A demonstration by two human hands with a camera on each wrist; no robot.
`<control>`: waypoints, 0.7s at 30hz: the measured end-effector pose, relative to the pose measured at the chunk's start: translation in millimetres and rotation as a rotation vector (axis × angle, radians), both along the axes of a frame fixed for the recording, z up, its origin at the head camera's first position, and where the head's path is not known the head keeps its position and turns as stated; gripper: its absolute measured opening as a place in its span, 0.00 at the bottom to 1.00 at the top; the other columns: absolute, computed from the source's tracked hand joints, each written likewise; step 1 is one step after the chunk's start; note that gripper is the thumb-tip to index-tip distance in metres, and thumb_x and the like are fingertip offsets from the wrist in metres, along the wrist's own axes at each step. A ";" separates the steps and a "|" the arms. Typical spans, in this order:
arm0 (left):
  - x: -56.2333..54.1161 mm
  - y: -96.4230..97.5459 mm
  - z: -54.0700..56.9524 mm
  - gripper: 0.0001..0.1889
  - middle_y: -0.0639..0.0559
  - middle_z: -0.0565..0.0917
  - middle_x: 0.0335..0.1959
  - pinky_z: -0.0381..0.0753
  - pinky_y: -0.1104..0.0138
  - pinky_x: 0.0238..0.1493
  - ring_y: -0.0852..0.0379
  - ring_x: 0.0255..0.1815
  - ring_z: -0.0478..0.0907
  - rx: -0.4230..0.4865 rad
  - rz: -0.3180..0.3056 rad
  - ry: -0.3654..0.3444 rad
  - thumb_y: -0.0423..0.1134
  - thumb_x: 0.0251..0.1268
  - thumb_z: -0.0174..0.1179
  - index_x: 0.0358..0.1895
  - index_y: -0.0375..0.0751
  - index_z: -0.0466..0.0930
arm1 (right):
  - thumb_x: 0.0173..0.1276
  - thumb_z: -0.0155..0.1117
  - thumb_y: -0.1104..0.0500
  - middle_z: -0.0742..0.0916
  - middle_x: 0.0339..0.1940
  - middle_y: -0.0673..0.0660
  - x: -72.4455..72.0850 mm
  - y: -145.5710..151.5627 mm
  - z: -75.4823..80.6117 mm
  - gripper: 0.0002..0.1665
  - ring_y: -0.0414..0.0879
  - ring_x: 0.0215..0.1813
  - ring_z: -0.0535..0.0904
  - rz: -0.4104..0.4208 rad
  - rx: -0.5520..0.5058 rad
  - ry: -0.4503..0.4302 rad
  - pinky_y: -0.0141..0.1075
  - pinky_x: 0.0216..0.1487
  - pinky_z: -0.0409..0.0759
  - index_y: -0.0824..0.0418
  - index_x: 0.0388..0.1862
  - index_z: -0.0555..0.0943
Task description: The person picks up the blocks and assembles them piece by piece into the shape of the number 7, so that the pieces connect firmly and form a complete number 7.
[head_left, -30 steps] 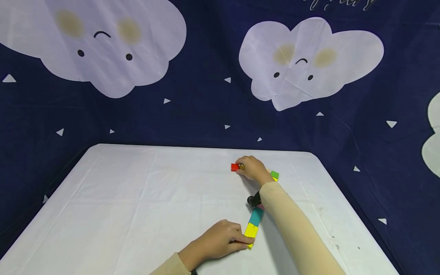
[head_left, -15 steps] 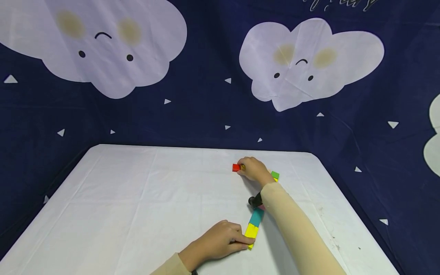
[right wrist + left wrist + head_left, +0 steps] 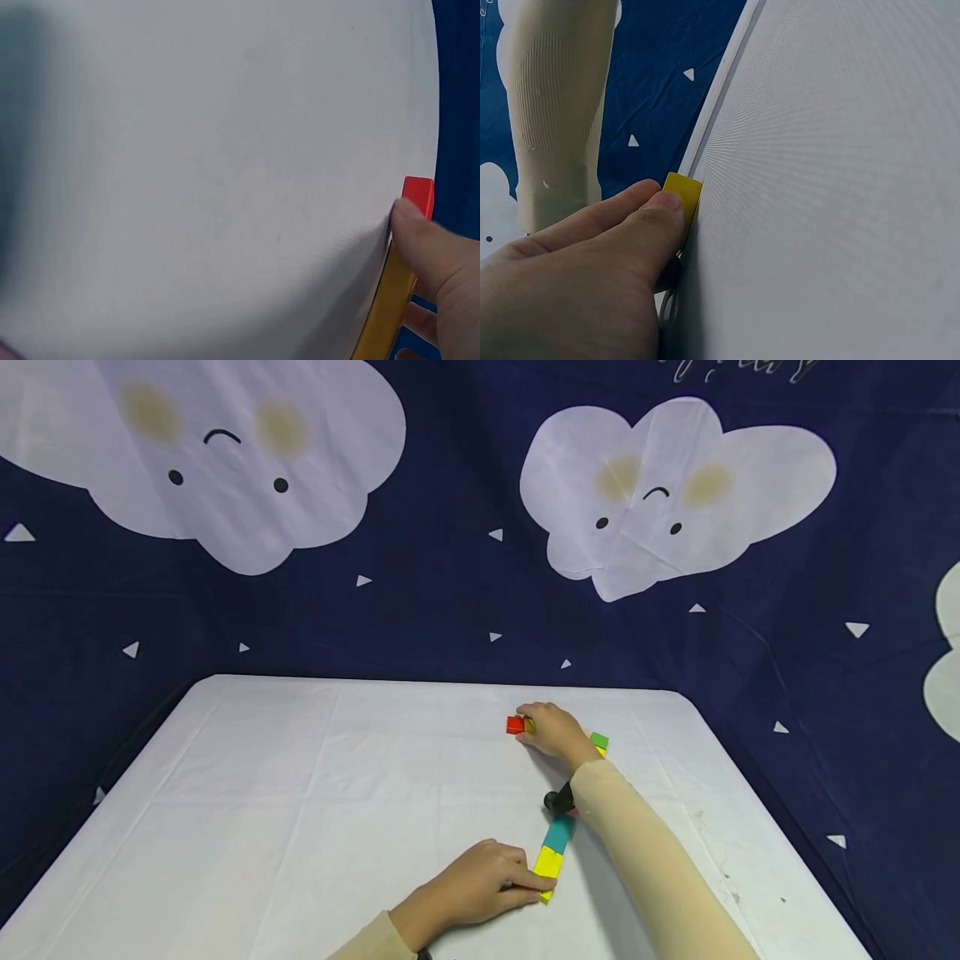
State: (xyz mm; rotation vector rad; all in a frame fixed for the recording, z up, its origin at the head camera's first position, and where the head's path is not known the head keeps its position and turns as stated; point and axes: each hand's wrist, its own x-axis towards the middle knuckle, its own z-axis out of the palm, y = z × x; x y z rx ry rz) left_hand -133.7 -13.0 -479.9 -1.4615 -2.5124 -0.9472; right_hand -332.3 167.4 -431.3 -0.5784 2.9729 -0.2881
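On the white table, my left hand (image 3: 483,883) pinches the near yellow block (image 3: 548,863), which is the front end of a line of coloured blocks. A teal block (image 3: 557,834) touches its far side. Farther off, my right hand (image 3: 553,731) grips a red block (image 3: 515,725) and the golden-yellow block (image 3: 386,307) joined to it; the thumb lies by their seam in the right wrist view. A green block (image 3: 600,740) and a bit of yellow show behind the right wrist. The right forearm hides the middle of the line, where only a sliver of pink shows.
The white tabletop (image 3: 337,810) stretches to the left of the blocks. Its far edge meets a dark blue cloth (image 3: 442,610) printed with clouds. A black wrist camera (image 3: 558,800) sits under the right wrist, close above the line.
My right hand, with the red and golden-yellow blocks, has shifted very slightly to the right. The left hand has stayed in place on the near yellow block.
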 end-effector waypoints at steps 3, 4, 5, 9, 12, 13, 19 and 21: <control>0.5 -0.7 -0.3 0.13 0.68 0.78 0.24 0.61 0.83 0.34 0.79 0.22 0.60 0.005 -0.005 0.000 0.48 0.69 0.62 0.55 0.61 0.86 | 0.69 0.65 0.45 0.82 0.64 0.58 1.3 -0.2 -0.8 0.34 0.56 0.68 0.74 -0.001 -0.069 0.011 0.53 0.69 0.69 0.56 0.71 0.72; 0.6 -1.1 -0.4 0.13 0.67 0.78 0.24 0.61 0.83 0.34 0.79 0.22 0.61 0.008 -0.006 -0.001 0.48 0.69 0.62 0.54 0.61 0.86 | 0.70 0.63 0.45 0.82 0.64 0.58 1.1 -0.3 -0.3 0.34 0.56 0.69 0.73 -0.003 -0.107 0.017 0.54 0.69 0.69 0.56 0.71 0.72; 0.4 -1.6 -0.5 0.13 0.67 0.78 0.24 0.61 0.83 0.33 0.79 0.22 0.61 0.011 -0.007 -0.006 0.48 0.68 0.62 0.54 0.61 0.86 | 0.72 0.61 0.44 0.82 0.64 0.57 0.9 -0.4 1.2 0.33 0.56 0.69 0.73 -0.008 -0.146 0.022 0.54 0.69 0.69 0.56 0.71 0.72; -0.6 -2.7 -0.7 0.14 0.67 0.79 0.25 0.61 0.83 0.33 0.79 0.23 0.62 0.023 -0.008 -0.021 0.47 0.68 0.63 0.55 0.60 0.86 | 0.76 0.53 0.42 0.81 0.64 0.56 0.5 1.6 15.2 0.31 0.55 0.70 0.72 -0.049 -0.298 0.043 0.54 0.70 0.67 0.55 0.70 0.72; -1.5 -3.4 0.7 0.15 0.67 0.78 0.25 0.61 0.82 0.33 0.78 0.23 0.62 0.026 -0.005 -0.046 0.48 0.68 0.63 0.56 0.60 0.85 | 0.77 0.50 0.41 0.80 0.65 0.55 2.9 5.6 31.2 0.30 0.55 0.70 0.71 -0.076 -0.362 0.057 0.54 0.71 0.66 0.53 0.71 0.71; -1.8 -3.9 1.6 0.15 0.68 0.78 0.25 0.62 0.82 0.32 0.78 0.22 0.61 0.028 -0.004 -0.062 0.48 0.67 0.63 0.56 0.60 0.85 | 0.78 0.49 0.41 0.79 0.66 0.55 3.9 7.4 36.5 0.30 0.55 0.71 0.71 -0.081 -0.381 0.060 0.54 0.72 0.65 0.53 0.71 0.70; -4.1 -9.9 11.0 0.14 0.68 0.74 0.24 0.66 0.80 0.28 0.77 0.23 0.64 0.075 0.038 -0.267 0.47 0.70 0.61 0.55 0.58 0.86 | 0.78 0.48 0.40 0.79 0.68 0.56 13.5 21.0 59.8 0.29 0.54 0.74 0.67 -0.117 -0.466 0.127 0.55 0.73 0.63 0.53 0.71 0.72; -5.8 -14.7 17.8 0.12 0.67 0.75 0.24 0.68 0.80 0.27 0.76 0.24 0.65 0.081 0.068 -0.311 0.46 0.70 0.61 0.53 0.56 0.87 | 0.78 0.48 0.40 0.79 0.67 0.56 18.5 25.4 64.0 0.29 0.54 0.74 0.68 -0.126 -0.466 0.162 0.55 0.73 0.63 0.52 0.70 0.72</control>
